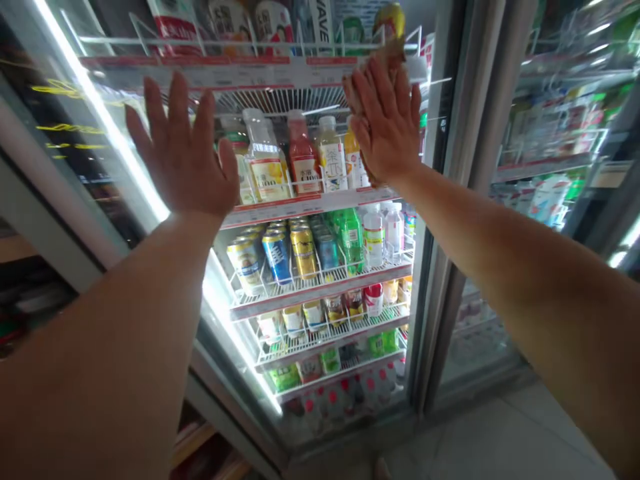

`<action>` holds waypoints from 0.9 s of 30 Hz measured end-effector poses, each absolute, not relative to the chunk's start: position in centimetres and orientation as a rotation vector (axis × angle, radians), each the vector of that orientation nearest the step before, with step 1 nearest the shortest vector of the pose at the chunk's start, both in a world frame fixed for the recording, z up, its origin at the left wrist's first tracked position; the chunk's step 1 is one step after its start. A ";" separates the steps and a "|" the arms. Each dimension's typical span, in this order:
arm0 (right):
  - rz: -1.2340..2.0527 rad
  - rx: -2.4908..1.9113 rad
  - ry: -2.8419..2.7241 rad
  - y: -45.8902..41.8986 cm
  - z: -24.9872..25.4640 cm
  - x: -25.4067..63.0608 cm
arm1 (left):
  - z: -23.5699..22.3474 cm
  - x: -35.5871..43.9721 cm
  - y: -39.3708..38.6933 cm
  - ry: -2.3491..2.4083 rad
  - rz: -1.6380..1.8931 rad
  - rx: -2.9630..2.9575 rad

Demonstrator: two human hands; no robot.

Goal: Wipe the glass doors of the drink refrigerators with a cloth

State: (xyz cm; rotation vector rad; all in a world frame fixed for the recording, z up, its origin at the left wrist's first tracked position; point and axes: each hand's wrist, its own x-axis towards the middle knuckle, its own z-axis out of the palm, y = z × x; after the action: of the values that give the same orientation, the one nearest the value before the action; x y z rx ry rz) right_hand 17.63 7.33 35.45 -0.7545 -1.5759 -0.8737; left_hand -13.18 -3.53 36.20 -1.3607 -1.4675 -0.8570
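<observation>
My left hand (pixel 183 150) is raised with its fingers spread and nothing in it, flat at the glass front of a lit drinks fridge; whether it touches the glass I cannot tell. Higher on the right, my right hand (pixel 387 123) lies flat with its fingers stretched upward. It presses a brownish cloth (pixel 396 52) against the glass, and the cloth's edges show past the fingertips and beside the palm. Behind the glass, between both hands, stand a pale yellow drink bottle (pixel 266 170), a red drink bottle (pixel 303 157) and a clear labelled bottle (pixel 333 157).
Lower shelves hold a blue can (pixel 277 257), a gold can (pixel 303 252), a green bottle (pixel 351 237) and several other drinks. A metal door frame (pixel 457 200) runs down the right side, beside another fridge. Pale floor tiles (pixel 500 440) lie at lower right.
</observation>
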 end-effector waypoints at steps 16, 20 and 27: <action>-0.881 -0.620 -1.774 7.6 34.8 18.7 | 35.5 -12.5 -4.4 -1.275 -0.911 -1.401; -0.768 -0.879 -1.462 6.0 35.7 15.1 | 35.5 -12.6 -4.3 -1.232 -0.951 -1.420; -0.841 -0.483 -2.008 5.8 35.1 15.3 | 35.1 -12.3 -4.6 -1.187 -0.958 -1.412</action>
State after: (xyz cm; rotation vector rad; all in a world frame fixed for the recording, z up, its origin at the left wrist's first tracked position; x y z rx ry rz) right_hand 15.29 5.77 35.13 -0.4833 -2.0076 -0.8414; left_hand -12.27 -4.58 35.15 -1.4123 -1.1868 -0.9580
